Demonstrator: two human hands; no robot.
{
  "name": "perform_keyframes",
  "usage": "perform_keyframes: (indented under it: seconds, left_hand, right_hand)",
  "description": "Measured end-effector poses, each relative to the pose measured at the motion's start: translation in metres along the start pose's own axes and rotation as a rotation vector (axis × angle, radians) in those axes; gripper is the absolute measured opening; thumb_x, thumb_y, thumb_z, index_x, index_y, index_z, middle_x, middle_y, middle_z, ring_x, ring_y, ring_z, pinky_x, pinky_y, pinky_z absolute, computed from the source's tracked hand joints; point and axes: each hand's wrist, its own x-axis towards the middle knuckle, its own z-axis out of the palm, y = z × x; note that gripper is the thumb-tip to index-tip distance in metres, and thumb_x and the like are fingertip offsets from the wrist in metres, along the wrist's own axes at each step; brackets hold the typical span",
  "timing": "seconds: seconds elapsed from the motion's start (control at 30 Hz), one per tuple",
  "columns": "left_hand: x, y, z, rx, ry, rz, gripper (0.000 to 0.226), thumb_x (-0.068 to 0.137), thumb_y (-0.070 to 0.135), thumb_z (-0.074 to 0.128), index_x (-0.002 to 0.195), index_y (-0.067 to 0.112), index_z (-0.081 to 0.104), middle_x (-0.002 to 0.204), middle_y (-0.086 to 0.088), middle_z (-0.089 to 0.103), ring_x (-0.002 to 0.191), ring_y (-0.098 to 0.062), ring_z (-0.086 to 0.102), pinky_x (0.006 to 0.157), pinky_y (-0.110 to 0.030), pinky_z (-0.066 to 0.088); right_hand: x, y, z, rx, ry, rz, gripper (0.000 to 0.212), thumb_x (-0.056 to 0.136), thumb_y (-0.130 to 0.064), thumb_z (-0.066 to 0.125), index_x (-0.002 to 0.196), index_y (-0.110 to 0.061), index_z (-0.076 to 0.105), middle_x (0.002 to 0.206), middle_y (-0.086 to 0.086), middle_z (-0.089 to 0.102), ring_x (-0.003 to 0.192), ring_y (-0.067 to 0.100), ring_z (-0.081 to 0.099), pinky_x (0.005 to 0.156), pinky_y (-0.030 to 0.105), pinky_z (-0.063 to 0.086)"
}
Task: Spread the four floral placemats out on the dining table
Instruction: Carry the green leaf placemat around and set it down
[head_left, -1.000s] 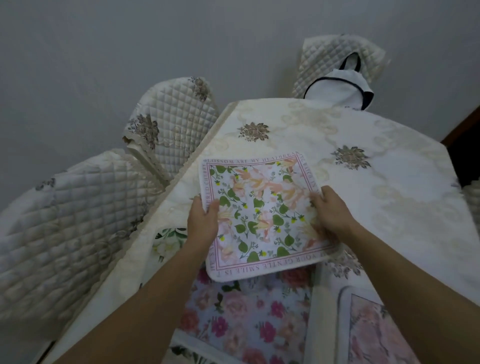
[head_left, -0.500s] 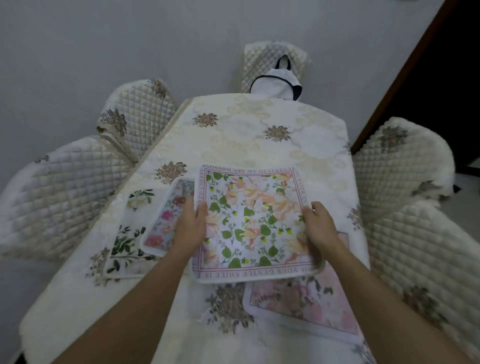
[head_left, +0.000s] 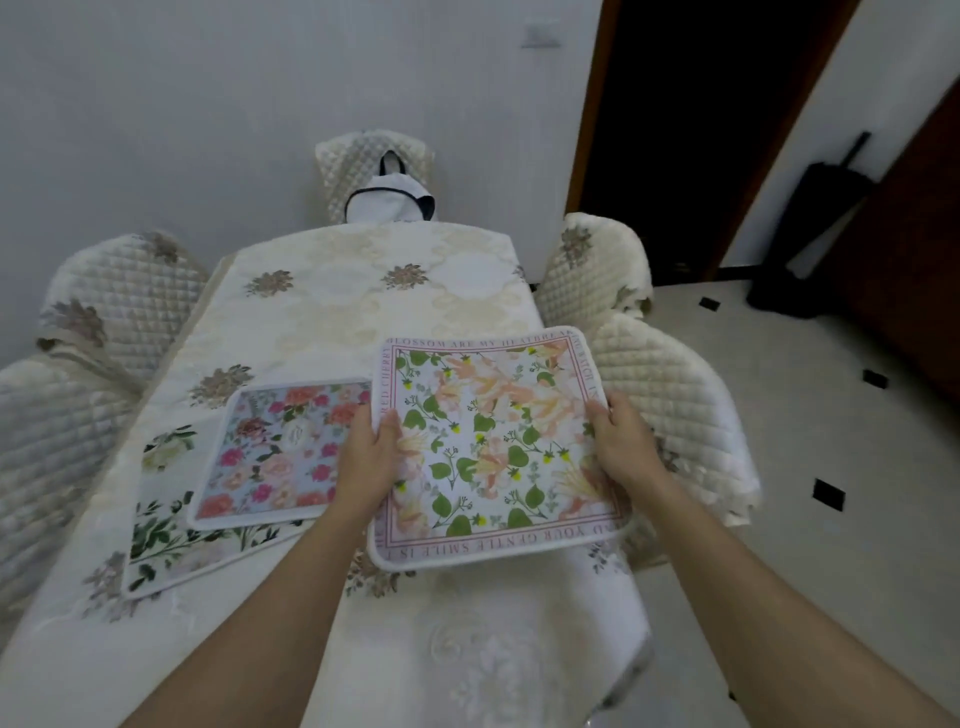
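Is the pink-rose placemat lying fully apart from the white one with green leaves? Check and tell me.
No: the pink-rose placemat overlaps the white leafy placemat, covering its upper right part on the table.

1. The dining table (head_left: 332, 312) carried two overlapping placemats at its left side: the upper placemat (head_left: 275, 447) lay partly on the lower placemat (head_left: 171, 540).
2. The third placemat (head_left: 493, 447) sat right of these, between the left hand (head_left: 366, 457) and the right hand (head_left: 621, 447).
3. Chairs (head_left: 670, 395) flanked the table.
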Motion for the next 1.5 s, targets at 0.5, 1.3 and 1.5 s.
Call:
perform_keyframes:
  seconds: [0.5, 1.3, 1.5]
  left_hand:
    - [-0.084, 0.064, 0.174, -0.009, -0.302, 0.122, 0.022, 0.100, 0.036, 0.046, 0.112, 0.025, 0.061, 0.102, 0.006, 0.071, 0.091, -0.014, 0.070, 0.076, -0.039, 0.057]
    - [-0.108, 0.201, 0.545, 0.011, -0.315, 0.087, 0.026, 0.102, 0.037, 0.042, 0.108, 0.015, 0.056, 0.101, -0.001, 0.070, 0.091, -0.018, 0.070, 0.078, -0.040, 0.057]
    - [-0.050, 0.210, 0.606, 0.014, -0.287, 0.037, 0.026, 0.101, 0.036, 0.043, 0.100, 0.014, 0.057, 0.095, 0.000, 0.070, 0.087, -0.021, 0.070, 0.080, -0.047, 0.057]
  right_hand:
    - [-0.089, 0.127, -0.176, -0.042, 0.357, 0.220, 0.031, 0.104, -0.033, 0.037, 0.112, -0.008, 0.053, 0.105, 0.012, 0.063, 0.096, 0.032, 0.058, 0.078, 0.037, 0.044]
    - [0.083, 0.311, -0.474, -0.062, 0.370, 0.251, 0.032, 0.105, -0.033, 0.034, 0.106, -0.006, 0.051, 0.097, 0.009, 0.060, 0.087, 0.029, 0.056, 0.070, 0.036, 0.038]
    - [0.174, 0.332, -0.489, -0.065, 0.342, 0.238, 0.032, 0.105, -0.033, 0.034, 0.104, -0.006, 0.051, 0.096, 0.010, 0.061, 0.085, 0.030, 0.057, 0.069, 0.037, 0.040]
